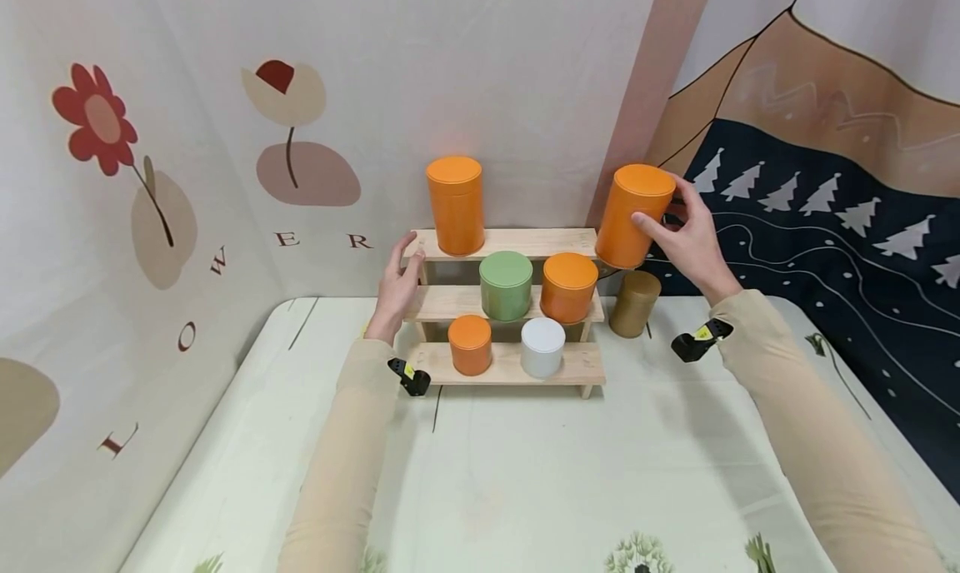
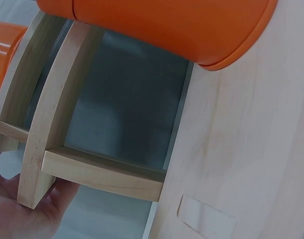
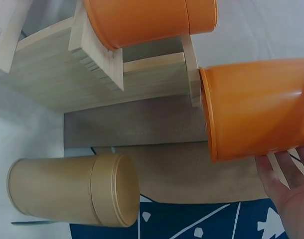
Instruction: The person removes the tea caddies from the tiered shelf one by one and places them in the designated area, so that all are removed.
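Observation:
My right hand [image 1: 693, 240] grips a tall orange canister [image 1: 634, 219], thumb on its near side and fingers behind. The canister leans slightly and is held by the right end of the top step of a three-step wooden stand [image 1: 532, 243]. In the right wrist view, the canister's base [image 3: 208, 114] is beside the wood's end; whether they touch I cannot tell. At the stand's left end, my left hand [image 1: 395, 294] holds the wooden frame, its fingers [image 2: 65, 194] partly hidden behind a wooden piece in the left wrist view. Another tall orange canister [image 1: 457, 206] stands on the top step.
On the middle step are a green tin [image 1: 506, 286] and an orange tin [image 1: 570, 288]. The bottom step bears a small orange tin [image 1: 470, 346] and a white tin [image 1: 542, 348]. A brown-gold canister [image 1: 635, 305] stands on the table right of the stand. Printed cloth [image 1: 465, 73] hangs behind.

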Demonstrator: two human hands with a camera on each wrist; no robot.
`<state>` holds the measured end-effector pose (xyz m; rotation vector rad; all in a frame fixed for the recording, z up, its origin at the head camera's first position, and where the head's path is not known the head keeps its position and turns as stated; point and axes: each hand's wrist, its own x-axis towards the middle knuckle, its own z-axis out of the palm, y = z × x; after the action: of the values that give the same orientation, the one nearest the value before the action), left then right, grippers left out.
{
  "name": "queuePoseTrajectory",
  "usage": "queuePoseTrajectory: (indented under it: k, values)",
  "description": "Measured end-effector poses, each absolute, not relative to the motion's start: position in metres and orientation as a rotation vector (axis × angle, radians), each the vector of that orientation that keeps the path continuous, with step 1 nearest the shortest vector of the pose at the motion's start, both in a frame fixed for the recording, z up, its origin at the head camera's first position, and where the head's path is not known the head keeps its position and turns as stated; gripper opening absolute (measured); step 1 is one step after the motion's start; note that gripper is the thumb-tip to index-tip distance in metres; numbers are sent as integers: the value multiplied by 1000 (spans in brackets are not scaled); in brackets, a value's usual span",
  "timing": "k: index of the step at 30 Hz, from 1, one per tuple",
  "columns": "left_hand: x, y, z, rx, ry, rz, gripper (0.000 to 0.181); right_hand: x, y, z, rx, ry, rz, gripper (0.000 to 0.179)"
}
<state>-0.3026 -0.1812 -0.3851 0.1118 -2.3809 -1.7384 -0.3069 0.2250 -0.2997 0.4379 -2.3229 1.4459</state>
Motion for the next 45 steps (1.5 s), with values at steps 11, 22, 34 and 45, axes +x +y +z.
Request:
queuePoseTrajectory:
  k: [11, 22, 34, 45]
  values:
    - [-303, -181, -385, 113, -2386, -1727, 53, -301, 242, -297, 380, -2306, 1420, 66]
    - [-304, -182, -385, 101, -2368, -1744, 52, -297, 253, -307, 298, -2336, 1371, 69]
    - [-305, -182, -386, 87, -2368, -1740, 51, -293, 264, -324, 216, -2362, 1363, 73]
    - [-303, -181, -384, 102, -2383, -1723, 51, -292, 277, -335, 112, -2347, 1329, 74]
